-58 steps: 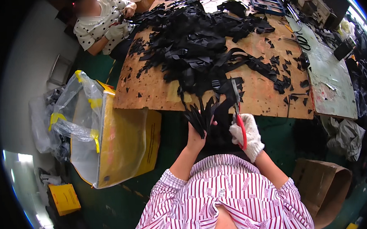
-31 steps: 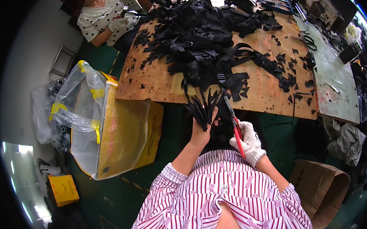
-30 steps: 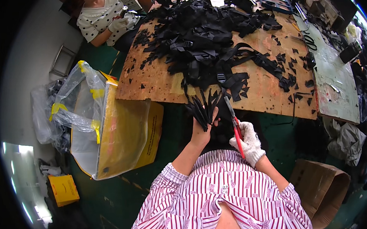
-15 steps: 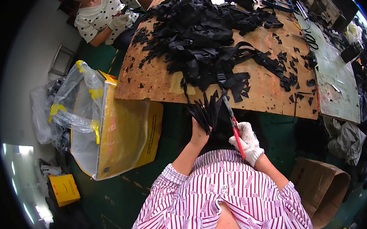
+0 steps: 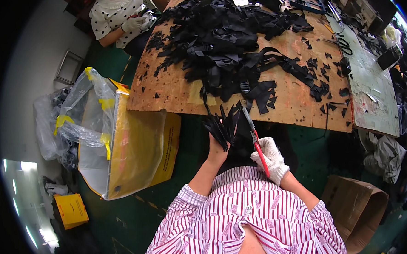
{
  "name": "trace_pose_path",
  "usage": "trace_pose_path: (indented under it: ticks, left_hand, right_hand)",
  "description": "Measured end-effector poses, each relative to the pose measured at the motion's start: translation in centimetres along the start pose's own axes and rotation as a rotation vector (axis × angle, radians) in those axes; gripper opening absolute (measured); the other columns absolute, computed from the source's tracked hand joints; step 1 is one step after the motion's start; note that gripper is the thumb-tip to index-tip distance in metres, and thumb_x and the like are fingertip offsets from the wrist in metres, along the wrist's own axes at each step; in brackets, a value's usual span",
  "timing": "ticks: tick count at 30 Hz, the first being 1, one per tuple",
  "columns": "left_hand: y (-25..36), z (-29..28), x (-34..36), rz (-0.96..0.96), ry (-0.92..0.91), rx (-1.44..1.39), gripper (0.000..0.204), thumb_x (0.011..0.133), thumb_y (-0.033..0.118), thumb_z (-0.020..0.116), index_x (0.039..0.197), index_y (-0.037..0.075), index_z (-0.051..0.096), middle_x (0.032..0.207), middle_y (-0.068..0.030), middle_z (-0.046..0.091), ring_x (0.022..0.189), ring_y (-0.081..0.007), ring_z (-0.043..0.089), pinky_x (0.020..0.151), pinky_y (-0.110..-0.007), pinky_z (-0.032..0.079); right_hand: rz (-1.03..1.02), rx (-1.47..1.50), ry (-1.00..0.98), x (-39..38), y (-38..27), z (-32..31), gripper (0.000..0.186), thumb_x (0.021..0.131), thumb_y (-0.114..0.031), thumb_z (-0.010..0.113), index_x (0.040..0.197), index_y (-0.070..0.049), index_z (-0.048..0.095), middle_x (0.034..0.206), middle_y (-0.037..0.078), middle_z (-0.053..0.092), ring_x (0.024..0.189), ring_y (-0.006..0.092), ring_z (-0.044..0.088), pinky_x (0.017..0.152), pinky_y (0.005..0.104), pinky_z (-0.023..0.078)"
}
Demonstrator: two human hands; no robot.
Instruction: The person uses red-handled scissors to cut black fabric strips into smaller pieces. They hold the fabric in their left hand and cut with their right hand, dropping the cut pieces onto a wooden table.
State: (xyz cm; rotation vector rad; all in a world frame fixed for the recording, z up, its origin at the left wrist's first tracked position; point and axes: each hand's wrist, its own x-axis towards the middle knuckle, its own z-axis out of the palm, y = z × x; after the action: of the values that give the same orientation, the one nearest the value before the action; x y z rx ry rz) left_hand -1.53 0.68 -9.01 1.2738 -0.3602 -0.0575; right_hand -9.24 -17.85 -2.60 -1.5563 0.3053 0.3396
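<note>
My bare left hand is closed around a bundle of black straps, whose cut ends fan out just off the table's front edge. Much of its fingers is hidden behind the straps. My right hand, in a white knitted glove, grips red-handled scissors. Their grey blades point up toward the table edge, just right of the bundle and apart from it. A large heap of black straps covers the middle of the wooden table, with a black buckle on a strap near the front.
Small black triangular scraps are scattered over the table's right side. A yellow box with a clear plastic liner stands at the left, a cardboard box at lower right. A co-worker in a dotted top sits at the far left. Black-handled scissors lie at right.
My left hand and its straps have shifted slightly left and down. The scissors have drawn back a little and away from the bundle. The co-worker's hands have moved right.
</note>
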Motion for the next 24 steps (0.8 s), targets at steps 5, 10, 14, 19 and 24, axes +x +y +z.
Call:
trace_pose_path:
  ticks: [5,10,14,19,24]
  left_hand:
    - [-1.2,-0.9,-1.3,-0.326,0.152,-0.566,0.047,0.093,0.02,0.054,0.133,0.012,0.031,0.132,-0.0072,0.047,0.112,-0.0178,0.053,0.075,-0.028,0.046]
    - [-1.2,-0.7,-2.2,-0.225,-0.05,-0.453,0.038,0.096,0.027,0.045,0.131,0.013,0.04,0.129,0.0002,0.048,0.118,-0.0126,0.047,0.096,-0.026,0.038]
    - [1.4,-1.1,-1.6,-0.135,-0.078,-0.139,0.056,0.085,0.026,0.062,0.131,0.01,0.036,0.13,-0.0033,0.04,0.123,-0.0174,0.041,0.102,-0.032,0.033]
    - [9.1,0.1,2.7,0.137,0.086,0.535,0.026,0.086,0.019,0.058,0.108,0.007,0.051,0.102,-0.0074,0.056,0.102,-0.0184,0.054,0.084,-0.028,0.046]
    - [11.8,0.7,3.7,-0.157,0.395,0.002,0.021,0.092,0.027,0.056,0.101,0.008,0.053,0.082,-0.0135,0.063,0.068,-0.0147,0.058,0.07,-0.027,0.05]
  right_hand:
    - [-0.056,-0.042,0.018,0.5,-0.8,-0.2,0.036,0.079,-0.018,0.068,0.101,-0.005,0.043,0.078,0.004,0.05,0.063,0.0103,0.049,0.058,0.0265,0.045]
    - [0.205,0.356,0.079,1.4,-2.5,-0.6,0.028,0.08,-0.011,0.06,0.101,-0.006,0.043,0.066,0.002,0.047,0.043,0.009,0.042,0.037,0.0232,0.039]
    - [0.04,0.248,0.217,2.2,-2.8,-2.5,0.035,0.079,-0.012,0.067,0.102,-0.006,0.041,0.069,0.001,0.048,0.047,0.0077,0.046,0.04,0.0214,0.041]
    - [-0.143,0.111,0.396,3.0,-2.8,-5.1,0.044,0.075,-0.01,0.075,0.101,-0.008,0.04,0.078,0.001,0.053,0.059,0.0069,0.05,0.05,0.021,0.043]
    - [-0.395,-0.163,0.466,6.3,-1.7,-5.5,0.044,0.074,-0.016,0.076,0.102,-0.006,0.044,0.08,0.005,0.058,0.066,0.0161,0.057,0.063,0.0297,0.047]
